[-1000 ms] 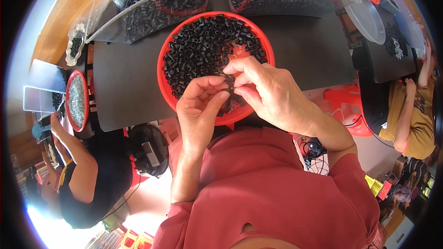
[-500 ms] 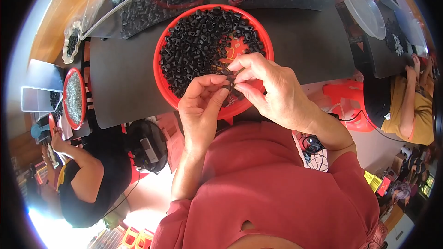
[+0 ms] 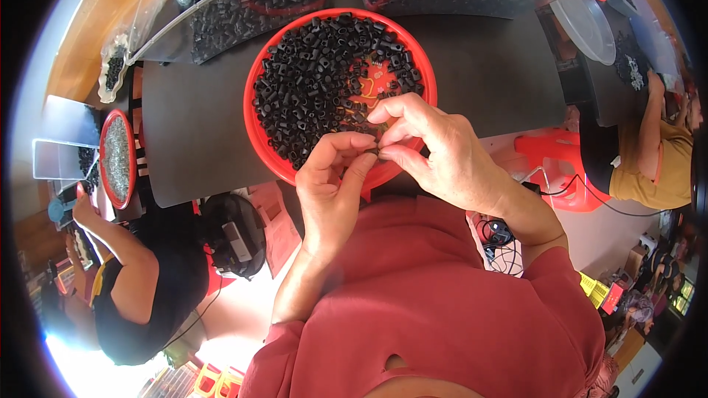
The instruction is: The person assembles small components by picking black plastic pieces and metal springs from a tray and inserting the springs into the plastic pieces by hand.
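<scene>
Over the near rim of a round red tray, my two hands meet at the fingertips. My left hand is closed, pinching a small black plastic part between thumb and forefinger; the fingers hide most of it. Thumb and forefinger of my right hand press together against the same spot, its other fingers curled; whatever they grip is too small to make out. Many loose black plastic parts fill the tray, short and hollow. Its patterned red bottom shows through near my right hand.
Clear plastic bins of black parts stand along the far side of the dark table. At left is a red tray of small shiny pieces. One person works at left, another at right, near a red stool.
Both hands have come slightly nearer to me, and their fingertips have closed together over the small part, which shows less now. The left person's arm and the right person have shifted a little.
</scene>
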Demonstrator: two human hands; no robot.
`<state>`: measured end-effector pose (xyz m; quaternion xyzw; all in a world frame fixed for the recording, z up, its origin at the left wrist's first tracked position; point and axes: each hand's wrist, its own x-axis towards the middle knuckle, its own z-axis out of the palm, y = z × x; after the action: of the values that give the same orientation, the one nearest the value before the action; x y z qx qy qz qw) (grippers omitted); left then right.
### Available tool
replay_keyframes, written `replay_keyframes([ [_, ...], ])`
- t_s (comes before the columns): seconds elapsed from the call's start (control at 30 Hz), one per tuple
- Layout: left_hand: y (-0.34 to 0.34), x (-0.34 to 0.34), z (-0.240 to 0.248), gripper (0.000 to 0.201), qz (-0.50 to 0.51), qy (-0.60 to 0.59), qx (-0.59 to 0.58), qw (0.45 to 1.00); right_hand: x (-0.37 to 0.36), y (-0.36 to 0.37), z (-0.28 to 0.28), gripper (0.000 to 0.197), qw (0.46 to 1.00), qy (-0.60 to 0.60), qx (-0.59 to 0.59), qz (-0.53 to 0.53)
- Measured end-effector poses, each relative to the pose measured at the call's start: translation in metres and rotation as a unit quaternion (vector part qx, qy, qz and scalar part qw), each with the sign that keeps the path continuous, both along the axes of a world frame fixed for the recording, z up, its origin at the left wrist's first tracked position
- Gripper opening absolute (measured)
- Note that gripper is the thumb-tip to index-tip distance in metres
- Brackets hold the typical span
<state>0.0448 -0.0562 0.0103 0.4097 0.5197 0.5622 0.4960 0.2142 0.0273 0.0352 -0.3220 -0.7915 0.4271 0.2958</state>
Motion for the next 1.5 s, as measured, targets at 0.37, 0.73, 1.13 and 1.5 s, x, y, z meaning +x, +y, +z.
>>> replay_keyframes([
  [0.37, 0.007, -0.002, 0.004, 0.02, 0.009, -0.176, -0.012, 0.984, -0.004, 0.002, -0.003, 0.014, 0.99, 0.075, 0.117, 0.002],
  [0.73, 0.009, -0.014, -0.002, 0.013, -0.008, -0.179, -0.026, 0.983, -0.022, 0.059, -0.019, 0.014, 0.965, -0.12, 0.2, -0.123],
  [1.13, 0.009, -0.018, -0.003, 0.014, 0.001, -0.186, -0.02, 0.982, -0.044, 0.068, -0.033, 0.022, 0.926, -0.236, 0.269, -0.118],
  [1.5, 0.009, -0.019, -0.005, 0.014, 0.003, -0.202, -0.014, 0.979, -0.05, 0.069, -0.034, 0.015, 0.931, -0.225, 0.264, -0.116],
])
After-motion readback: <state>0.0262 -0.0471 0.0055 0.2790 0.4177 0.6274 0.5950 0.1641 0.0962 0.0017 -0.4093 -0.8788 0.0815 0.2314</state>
